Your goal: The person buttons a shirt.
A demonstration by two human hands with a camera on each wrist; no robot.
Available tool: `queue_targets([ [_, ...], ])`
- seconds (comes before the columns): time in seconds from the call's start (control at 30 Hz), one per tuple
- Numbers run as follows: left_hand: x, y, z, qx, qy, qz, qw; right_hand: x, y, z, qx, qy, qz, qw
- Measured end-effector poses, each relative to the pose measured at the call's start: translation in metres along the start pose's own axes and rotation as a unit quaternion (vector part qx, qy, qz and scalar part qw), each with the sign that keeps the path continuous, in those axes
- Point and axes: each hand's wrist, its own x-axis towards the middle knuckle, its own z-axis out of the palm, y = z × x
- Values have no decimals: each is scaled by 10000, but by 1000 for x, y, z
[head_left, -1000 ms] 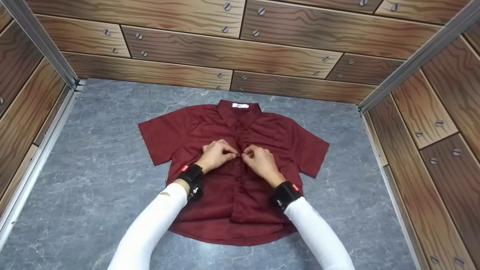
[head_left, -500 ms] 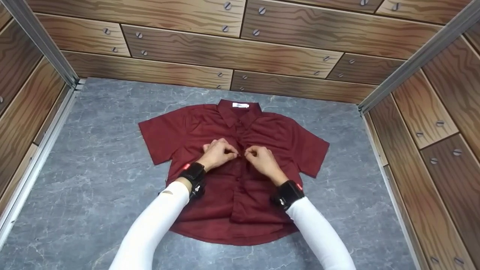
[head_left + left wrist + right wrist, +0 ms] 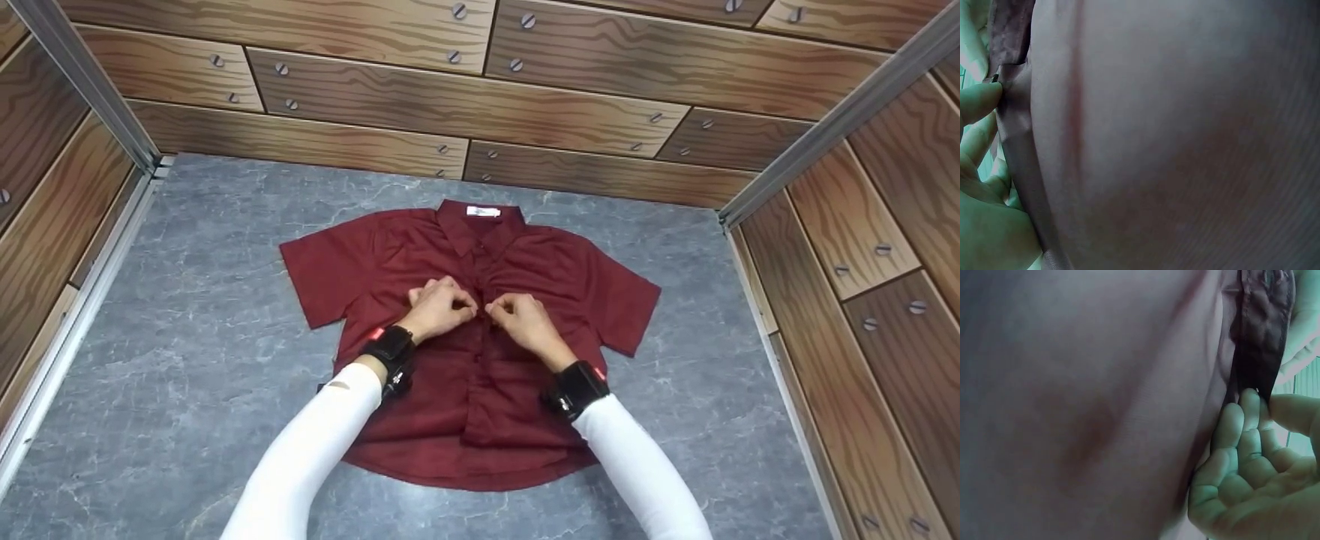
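A dark red short-sleeved shirt [image 3: 420,409] lies spread flat, front up, its collar [image 3: 484,229] toward the far wall. Both hands meet at mid-chest over the button placket [image 3: 478,360]. Thumb and forefinger of my left hand [image 3: 439,311] pinch the placket; in the left wrist view a small dark button-like spot [image 3: 995,79] shows at the thumb tip. My right hand [image 3: 526,324] pinches the placket edge from the other side, its remaining fingers [image 3: 1224,427] curled against the cloth in the right wrist view. The fingertips of the two hands nearly touch.
The shirt lies on a grey marbled surface [image 3: 187,375] walled by wood-patterned panels [image 3: 360,90] at the back and sides. Metal rails [image 3: 112,97] run along the corners. A white label [image 3: 483,212] shows inside the collar. Each wrist wears a black camera band [image 3: 581,386].
My right fingertips drew slightly away from the left ones, then came back a little toward them. The left hand has hardly moved; the shirt lies as before.
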Motion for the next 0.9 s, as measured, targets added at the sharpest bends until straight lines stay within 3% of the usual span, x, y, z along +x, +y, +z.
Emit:
queue_targets([
  [0.23,0,0,4,221,139,93,9996,-1,-2,0,174,-254,-121,9995],
  [0.9,2,1,6,235,238,-61,9994,0,-2,7,201,84,-354,9991],
])
